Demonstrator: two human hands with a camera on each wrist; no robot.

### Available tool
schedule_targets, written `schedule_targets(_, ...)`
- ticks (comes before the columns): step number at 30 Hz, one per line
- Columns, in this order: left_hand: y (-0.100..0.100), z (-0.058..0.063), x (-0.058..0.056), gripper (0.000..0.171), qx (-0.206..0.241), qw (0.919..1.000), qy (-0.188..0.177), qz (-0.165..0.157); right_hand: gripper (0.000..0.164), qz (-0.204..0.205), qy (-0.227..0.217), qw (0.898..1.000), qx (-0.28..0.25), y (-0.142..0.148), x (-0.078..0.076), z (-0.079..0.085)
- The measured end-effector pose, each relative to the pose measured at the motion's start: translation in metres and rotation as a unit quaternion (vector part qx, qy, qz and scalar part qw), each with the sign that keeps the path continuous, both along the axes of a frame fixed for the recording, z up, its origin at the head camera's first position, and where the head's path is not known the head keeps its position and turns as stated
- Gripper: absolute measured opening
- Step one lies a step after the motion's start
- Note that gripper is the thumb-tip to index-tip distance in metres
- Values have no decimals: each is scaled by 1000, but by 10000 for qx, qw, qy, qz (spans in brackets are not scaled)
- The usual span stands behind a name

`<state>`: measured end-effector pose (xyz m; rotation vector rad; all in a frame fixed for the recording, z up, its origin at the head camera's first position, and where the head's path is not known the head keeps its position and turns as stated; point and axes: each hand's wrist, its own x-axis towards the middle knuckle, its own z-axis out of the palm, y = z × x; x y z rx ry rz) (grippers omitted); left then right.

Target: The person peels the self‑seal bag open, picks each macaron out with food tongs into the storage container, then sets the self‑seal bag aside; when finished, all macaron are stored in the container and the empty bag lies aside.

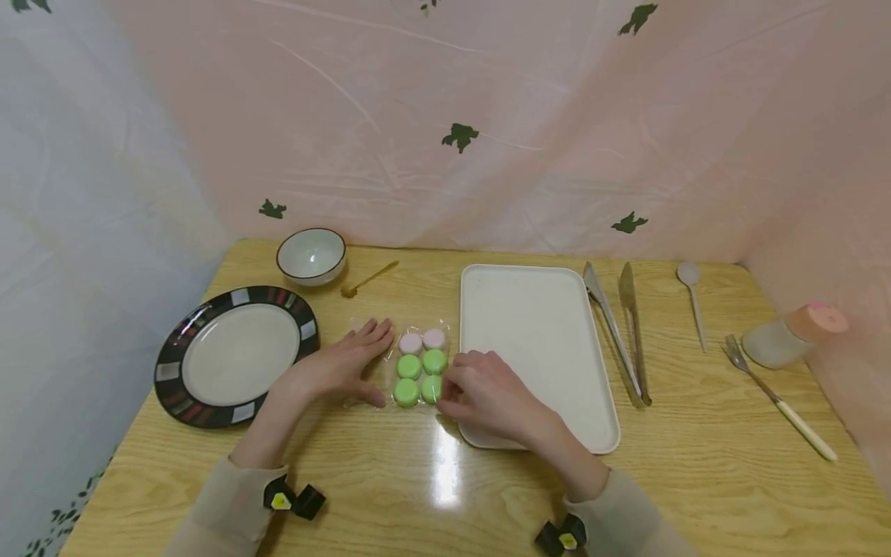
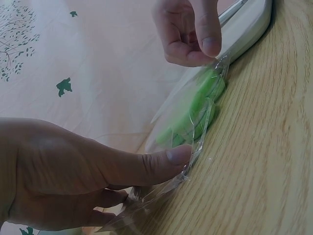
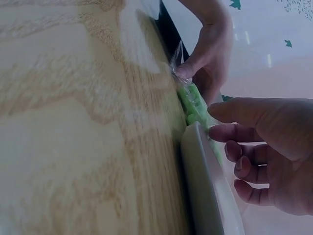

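Noting first the packet point(image 1: 421, 377) of macarons: it lies flat on the tabletop point(image 1: 362, 480), just left of the white tray point(image 1: 529, 340), which serves as our landmark. Whether its film touches the tray rim, we cannot tell.

Hands: the left hand point(image 1: 334, 367), on the packet's side away from the tray, has its fingers spread and straight, with the thumb resting on the clear film. The right hand point(image 1: 483, 387) is above the tray's left edge, fingers loosely bent; thumb and forefinger are at the packet's near right part. We cannot tell whether film is caught between them.

Handling, our estimate: light load, thin and slippery film, brittle macaron shells with soft middles. We would pinch only the loose film at the margins, steady the opposite edge, and keep pressure off the shells.

Containers: the packet holds four green macarons point(image 1: 408, 367) and two pink macarons point(image 1: 435, 339), the pink pair farthest from us. Well left of the tray stands a dark-rimmed plate point(image 1: 240, 356), pale at its centre; behind that plate, a white bowl point(image 1: 306, 254). Well right of the tray, a jar point(image 1: 773, 344) with an orange-pink cap; contents, if any, unclear to us.
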<state>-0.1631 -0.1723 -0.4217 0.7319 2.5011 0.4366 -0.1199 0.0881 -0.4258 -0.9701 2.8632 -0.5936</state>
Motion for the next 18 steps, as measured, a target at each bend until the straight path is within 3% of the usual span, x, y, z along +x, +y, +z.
schedule_targets(6, -1, 1, 1, 103, 18, 10000, -57, 72, 16, 149, 166, 9997, -35, -6, -2, 0)
schedule_targets(18, -1, -4, 0, 105, 26, 10000, -12, 47, 12, 115, -103, 9997, -193, 3, -2, -1)
